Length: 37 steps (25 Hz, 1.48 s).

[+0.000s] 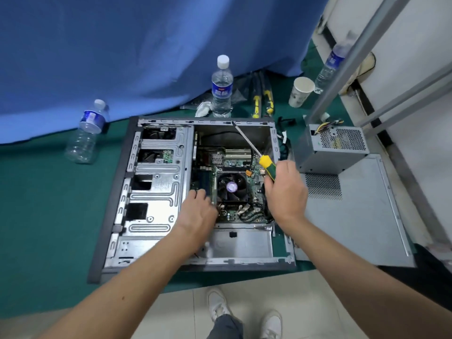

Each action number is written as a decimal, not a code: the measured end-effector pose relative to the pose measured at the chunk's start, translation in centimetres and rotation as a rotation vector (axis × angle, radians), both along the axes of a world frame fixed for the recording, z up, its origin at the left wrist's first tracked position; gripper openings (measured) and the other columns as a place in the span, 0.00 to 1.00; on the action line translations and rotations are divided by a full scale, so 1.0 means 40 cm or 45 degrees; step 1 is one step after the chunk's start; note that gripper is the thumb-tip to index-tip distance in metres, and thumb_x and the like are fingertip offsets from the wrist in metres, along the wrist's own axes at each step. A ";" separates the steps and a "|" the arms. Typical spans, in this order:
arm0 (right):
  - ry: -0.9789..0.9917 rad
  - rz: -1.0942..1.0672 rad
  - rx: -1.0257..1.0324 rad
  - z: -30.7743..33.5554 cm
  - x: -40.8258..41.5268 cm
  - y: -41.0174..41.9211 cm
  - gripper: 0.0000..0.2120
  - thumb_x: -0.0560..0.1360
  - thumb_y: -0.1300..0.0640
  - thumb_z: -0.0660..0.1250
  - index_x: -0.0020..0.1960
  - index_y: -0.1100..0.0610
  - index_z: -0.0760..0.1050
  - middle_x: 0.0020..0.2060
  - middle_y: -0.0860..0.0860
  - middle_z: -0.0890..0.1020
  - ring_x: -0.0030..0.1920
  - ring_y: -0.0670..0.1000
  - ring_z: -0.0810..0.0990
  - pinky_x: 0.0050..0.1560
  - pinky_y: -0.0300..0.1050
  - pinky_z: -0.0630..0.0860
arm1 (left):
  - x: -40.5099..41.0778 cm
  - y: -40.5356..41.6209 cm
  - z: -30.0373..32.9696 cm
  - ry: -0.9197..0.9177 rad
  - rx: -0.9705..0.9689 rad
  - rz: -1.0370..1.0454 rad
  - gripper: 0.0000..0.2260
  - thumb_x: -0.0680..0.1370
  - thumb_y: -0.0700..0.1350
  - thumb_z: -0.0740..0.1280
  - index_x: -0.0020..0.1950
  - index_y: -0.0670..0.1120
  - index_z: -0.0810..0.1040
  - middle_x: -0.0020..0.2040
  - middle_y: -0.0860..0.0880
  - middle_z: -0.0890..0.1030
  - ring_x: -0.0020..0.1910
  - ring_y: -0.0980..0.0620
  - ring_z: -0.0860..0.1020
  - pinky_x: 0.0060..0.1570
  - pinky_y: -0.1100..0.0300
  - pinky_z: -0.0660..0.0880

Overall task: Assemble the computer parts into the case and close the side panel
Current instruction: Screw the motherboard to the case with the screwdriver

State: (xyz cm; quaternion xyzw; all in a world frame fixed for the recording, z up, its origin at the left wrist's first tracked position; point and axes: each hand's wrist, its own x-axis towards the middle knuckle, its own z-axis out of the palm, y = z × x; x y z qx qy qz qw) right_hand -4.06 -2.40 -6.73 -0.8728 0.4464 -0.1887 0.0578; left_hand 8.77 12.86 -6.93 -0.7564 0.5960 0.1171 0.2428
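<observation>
Here, on a dark green floor mat (44, 216), an open grey metal computer case (156, 189) lies on its side, its interior facing up. At far left a crumpled clear plastic water bottle with a blue label (86, 133) leans near a hanging blue cloth (146, 45). The person's left hand (199, 211) reaches into the case, its fingers curled down onto the green motherboard (208, 184) just beside the black round cooling fan (231, 187); whether they pinch anything cannot be told. A full upright water bottle with a white cap (221, 86) stands behind the case. The right hand (285, 189) grips the yellow-and-green handle of a long-shafted screwdriver (266, 167), whose steel shaft slants up and left over the motherboard toward the case's far wall. Behind, a white paper cup (301, 91) sits on the mat. To the right, the boxy grey power supply with a perforated side (335, 148) rests outside the case, on the far end of the flat grey side panel (362, 216), which lies just beside the case.
</observation>
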 end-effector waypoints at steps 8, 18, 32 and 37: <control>-0.008 -0.016 0.010 -0.006 0.000 -0.004 0.13 0.70 0.57 0.75 0.46 0.59 0.71 0.42 0.54 0.75 0.39 0.54 0.75 0.32 0.44 0.69 | 0.090 0.055 0.003 0.354 -0.505 0.177 0.23 0.77 0.58 0.55 0.67 0.54 0.76 0.69 0.55 0.73 0.76 0.53 0.60 0.75 0.41 0.43; -0.087 0.004 0.120 -0.021 -0.009 -0.013 0.11 0.72 0.55 0.69 0.49 0.60 0.72 0.45 0.54 0.76 0.42 0.55 0.77 0.38 0.48 0.76 | 0.094 0.057 -0.003 0.465 -0.579 0.162 0.13 0.71 0.54 0.60 0.49 0.56 0.83 0.50 0.60 0.78 0.63 0.53 0.72 0.72 0.38 0.53; -0.061 0.007 0.197 -0.020 -0.010 -0.019 0.10 0.72 0.53 0.67 0.47 0.60 0.75 0.49 0.55 0.79 0.47 0.56 0.79 0.41 0.50 0.81 | 0.092 0.051 -0.004 0.459 -0.530 0.194 0.11 0.69 0.53 0.61 0.46 0.57 0.81 0.48 0.60 0.76 0.64 0.53 0.71 0.72 0.38 0.54; 0.016 -0.002 0.189 -0.010 -0.004 -0.014 0.12 0.70 0.57 0.74 0.48 0.62 0.75 0.47 0.56 0.78 0.45 0.57 0.79 0.41 0.51 0.80 | 0.095 0.056 -0.008 0.425 -0.512 0.172 0.13 0.70 0.55 0.61 0.50 0.57 0.81 0.50 0.59 0.76 0.65 0.53 0.71 0.74 0.40 0.50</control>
